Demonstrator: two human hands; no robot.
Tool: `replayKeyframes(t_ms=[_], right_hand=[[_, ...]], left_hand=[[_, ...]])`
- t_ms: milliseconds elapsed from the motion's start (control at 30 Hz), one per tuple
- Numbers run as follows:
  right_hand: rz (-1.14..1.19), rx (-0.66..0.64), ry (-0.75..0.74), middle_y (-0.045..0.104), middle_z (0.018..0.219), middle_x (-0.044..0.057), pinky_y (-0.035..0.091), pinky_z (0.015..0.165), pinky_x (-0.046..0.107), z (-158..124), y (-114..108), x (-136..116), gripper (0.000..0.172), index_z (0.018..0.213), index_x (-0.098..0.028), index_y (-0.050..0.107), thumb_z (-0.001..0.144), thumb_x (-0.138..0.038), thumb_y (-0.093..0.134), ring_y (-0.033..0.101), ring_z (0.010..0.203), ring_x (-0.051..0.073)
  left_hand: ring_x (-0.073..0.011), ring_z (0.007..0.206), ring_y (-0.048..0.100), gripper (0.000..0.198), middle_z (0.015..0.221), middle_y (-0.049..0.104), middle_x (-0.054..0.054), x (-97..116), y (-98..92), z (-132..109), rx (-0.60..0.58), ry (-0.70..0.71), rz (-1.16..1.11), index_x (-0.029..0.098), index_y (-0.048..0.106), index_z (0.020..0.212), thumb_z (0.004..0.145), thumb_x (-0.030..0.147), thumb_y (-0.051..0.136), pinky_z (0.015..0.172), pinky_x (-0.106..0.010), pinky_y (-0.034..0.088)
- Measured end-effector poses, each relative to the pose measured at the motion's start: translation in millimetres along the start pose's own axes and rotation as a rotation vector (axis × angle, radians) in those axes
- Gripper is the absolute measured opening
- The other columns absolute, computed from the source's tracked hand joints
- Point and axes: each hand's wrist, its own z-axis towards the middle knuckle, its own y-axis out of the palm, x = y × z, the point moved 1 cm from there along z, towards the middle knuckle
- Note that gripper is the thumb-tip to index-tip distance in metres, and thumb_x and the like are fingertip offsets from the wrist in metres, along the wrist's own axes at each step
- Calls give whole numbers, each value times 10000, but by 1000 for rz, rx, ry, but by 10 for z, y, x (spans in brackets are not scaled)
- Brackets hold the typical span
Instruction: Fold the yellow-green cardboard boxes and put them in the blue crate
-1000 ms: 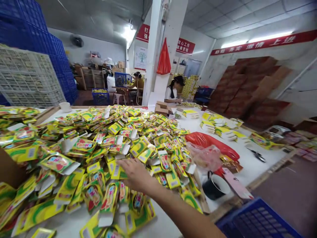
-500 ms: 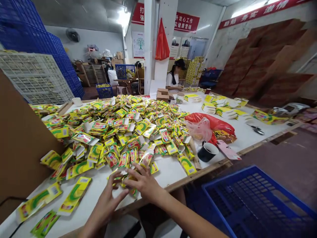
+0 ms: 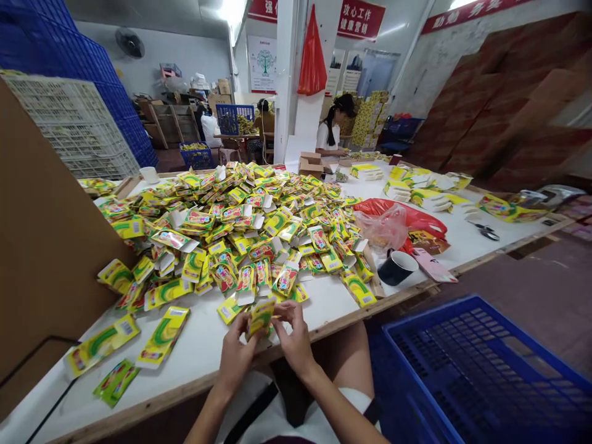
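Note:
A small yellow-green packet point(image 3: 261, 316) is upright at the table's front edge, in front of a large heap of similar packets point(image 3: 240, 228). My left hand point(image 3: 238, 345) grips its left side between thumb and fingers. At its right side is my right hand point(image 3: 292, 336), thumb and fingers bent toward each other close to the packet; whether they pinch its edge or something small is hidden. Two longer yellow packets point(image 3: 164, 338) and green sachets point(image 3: 116, 381) lie on the white table to the left.
A dark mug point(image 3: 398, 267), a pink phone point(image 3: 433, 265) and a red plastic bag point(image 3: 423, 216) are to the right. A blue crate point(image 3: 476, 308) stands below the table's edge. Cardboard point(image 3: 55, 246) rises at the left. A person point(image 3: 330, 129) sits across the table.
Both hands have come from reaching over the packets with spread fingers to the front edge, where the left now holds a packet upright. The view has shifted slightly.

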Motion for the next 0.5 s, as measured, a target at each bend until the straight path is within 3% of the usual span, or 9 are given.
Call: replayKeyframes(t_ms=[100, 200, 267, 367, 433, 500], right_hand=[[37, -18, 58, 623, 1099, 80, 531, 797, 322, -38, 132, -26, 425, 1166, -221, 402, 798, -281, 606, 635, 942, 189], [22, -6, 91, 654, 1025, 78, 528, 793, 326, -44, 174, -2, 387, 1189, -197, 434, 833, -292, 551, 644, 888, 193], [20, -48, 73, 664, 991, 71, 519, 807, 329, -31, 144, 5, 273, 1122, -190, 503, 863, -277, 496, 640, 899, 198], [-19, -185, 4, 654, 1029, 61, 509, 820, 324, -12, -28, -2, 255, 1109, -204, 535, 863, -257, 499, 626, 928, 199], [-143, -74, -41, 632, 1064, 73, 490, 843, 334, -28, -330, 65, 294, 1150, -206, 514, 863, -269, 502, 606, 955, 202], [-354, 260, -59, 606, 1080, 107, 458, 875, 370, -123, -850, 261, 322, 1165, -185, 494, 865, -299, 490, 578, 986, 221]], left_hand=[[-251, 1020, 551, 220, 1040, 587, -86, 16, 33, -113, 182, 166, 206, 195, 543, 1008, 796, 254, 538, 881, -410, 454], [-283, 1215, 418, 376, 1244, 483, -115, 27, 120, -219, 145, 297, 285, 209, 513, 1143, 770, 205, 562, 1009, -479, 355], [-289, 1257, 375, 443, 1314, 421, -121, 29, 163, -246, 115, 268, 272, 222, 460, 1209, 780, 219, 570, 1030, -497, 327], [-243, 1106, 525, 447, 1183, 517, -110, 42, 196, -217, 113, 150, 95, 222, 371, 1244, 827, 262, 529, 939, -433, 430], [-200, 916, 602, 476, 1009, 577, -68, 57, 221, -177, 76, 83, -19, 219, 323, 1253, 830, 286, 531, 808, -355, 498], [-176, 807, 605, 525, 892, 577, -28, 71, 252, -146, 40, 57, -60, 219, 297, 1267, 816, 303, 554, 718, -307, 513]])
